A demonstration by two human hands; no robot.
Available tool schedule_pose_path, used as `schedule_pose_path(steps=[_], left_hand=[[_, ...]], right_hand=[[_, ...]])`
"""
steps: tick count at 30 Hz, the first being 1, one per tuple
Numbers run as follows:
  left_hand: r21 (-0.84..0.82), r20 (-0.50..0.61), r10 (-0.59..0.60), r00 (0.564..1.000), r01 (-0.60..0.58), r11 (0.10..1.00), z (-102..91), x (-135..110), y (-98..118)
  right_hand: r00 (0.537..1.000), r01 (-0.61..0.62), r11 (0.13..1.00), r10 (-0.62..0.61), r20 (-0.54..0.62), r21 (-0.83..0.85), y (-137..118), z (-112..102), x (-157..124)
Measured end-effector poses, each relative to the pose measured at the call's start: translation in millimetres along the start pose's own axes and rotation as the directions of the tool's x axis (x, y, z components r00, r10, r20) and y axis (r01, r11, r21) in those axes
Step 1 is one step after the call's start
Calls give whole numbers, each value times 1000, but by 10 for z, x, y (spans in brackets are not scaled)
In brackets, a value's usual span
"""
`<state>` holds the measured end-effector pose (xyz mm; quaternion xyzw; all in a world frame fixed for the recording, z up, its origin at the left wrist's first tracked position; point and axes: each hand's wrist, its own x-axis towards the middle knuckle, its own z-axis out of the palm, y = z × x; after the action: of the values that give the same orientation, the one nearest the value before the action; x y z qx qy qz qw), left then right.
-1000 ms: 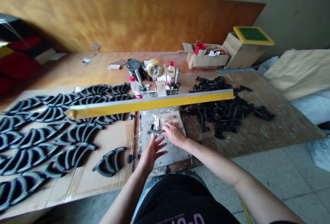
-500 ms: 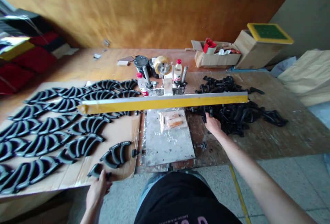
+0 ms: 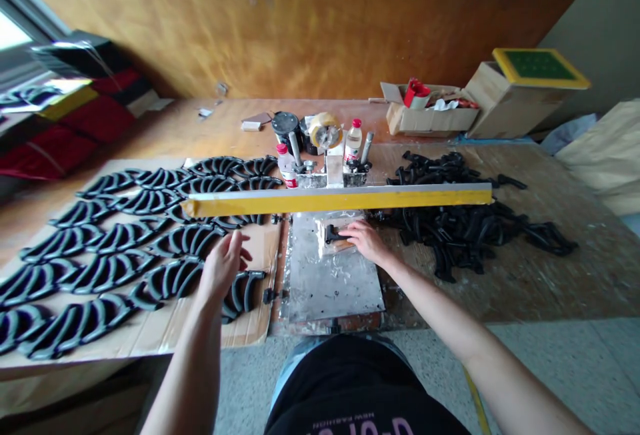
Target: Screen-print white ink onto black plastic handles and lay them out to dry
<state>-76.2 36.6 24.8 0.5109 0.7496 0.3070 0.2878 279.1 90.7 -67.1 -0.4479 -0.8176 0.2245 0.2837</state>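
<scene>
Head: black parts (image 3: 453, 231) on table (image 3: 530, 285), floor (image 3: 550, 368).

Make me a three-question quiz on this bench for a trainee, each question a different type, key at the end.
1. Multiple choice: which holds a black piece over the metal plate?
a) the left hand
b) the right hand
c) neither

2. True or false: the two bottles have red caps.

3. Fill in: the rows of black pieces on the left lie on a sheet of ____.

Key: 1. b; 2. true; 3. cardboard.
</scene>
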Motion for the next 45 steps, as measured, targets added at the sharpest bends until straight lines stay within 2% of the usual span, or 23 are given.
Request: schedule_pose_path(steps=[2, 4, 6, 7, 10, 13, 15, 17, 18, 20, 23, 25, 27, 30, 32, 34, 37, 39, 42, 43, 45], left_hand=[[-313, -50, 112, 992, -122, 942, 129, 53, 510], [-526, -68, 178, 982, -187, 830, 239, 50, 924], [-640, -73, 197, 978, -197, 743, 313, 7, 1159], [-667, -81, 198, 977, -201, 718, 332, -27, 1199], [-681, -42, 175, 984, -157, 715, 328, -175, 1056], [-537, 118, 90, 989, -13, 843, 331, -372, 696], [-440, 195, 10, 981, 78, 894, 412, -486, 439], [-435, 261, -62, 963, 174, 883, 559, -550, 211], [-440, 287, -91, 953, 216, 872, 644, -560, 114], [-441, 301, -121, 946, 250, 862, 799, -546, -42], [-452, 297, -126, 947, 256, 854, 928, -495, -187], [-462, 301, -144, 943, 276, 843, 947, -474, -241], [-450, 305, -152, 940, 283, 847, 944, -468, -275], [-442, 325, -125, 938, 267, 857, 938, -471, -297], [-459, 323, -125, 938, 270, 846, 937, -473, -292], [-468, 318, -138, 938, 282, 838, 930, -474, -277], [-457, 330, -136, 934, 284, 843, 911, -481, -244], [-443, 336, -135, 932, 283, 851, 894, -493, -208], [-426, 322, -156, 934, 290, 857, 853, -522, -109], [-423, 318, -168, 933, 298, 855, 831, -534, -63], [-437, 297, -204, 933, 323, 839, 763, -556, 44]], right_hand=[[999, 50, 988, -48, 16, -148, -69, 99, 3], [997, 71, 962, -68, 23, -265, -150, 112, -25], [997, 73, 938, -71, 19, -338, -220, 58, -66], [999, 48, 930, -51, 3, -365, -234, 4, -85], [989, -137, 902, 98, -115, -410, -137, -266, -110], [935, -330, 849, 236, -264, -412, 75, -613, -26], [908, -362, 852, 230, -351, -378, 144, -766, 133], [916, -279, 894, 139, -376, -350, 101, -791, 374], [936, -197, 916, 69, -346, -349, 45, -754, 511], [976, -44, 932, -38, -215, -361, -94, -613, 765], [1000, 14, 921, -10, 12, -389, -272, -356, 936], [994, 31, 908, 18, 112, -418, -349, -246, 848], [978, 139, 899, -57, 203, -416, -403, -230, 652], [904, 359, 884, -249, 347, -301, -452, -350, 394], [861, 417, 885, -313, 400, -207, -456, -438, 354], [880, 380, 908, -294, 373, -179, -437, -453, 391], [945, 297, 923, -246, 218, -244, -388, -327, 389], [942, 329, 910, -297, 159, -251, -363, -230, 291], [902, 422, 888, -390, 187, -183, -367, -213, 181], [903, 417, 894, -386, 189, -167, -381, -242, 205], [935, 344, 923, -318, 159, -173, -420, -325, 372]])
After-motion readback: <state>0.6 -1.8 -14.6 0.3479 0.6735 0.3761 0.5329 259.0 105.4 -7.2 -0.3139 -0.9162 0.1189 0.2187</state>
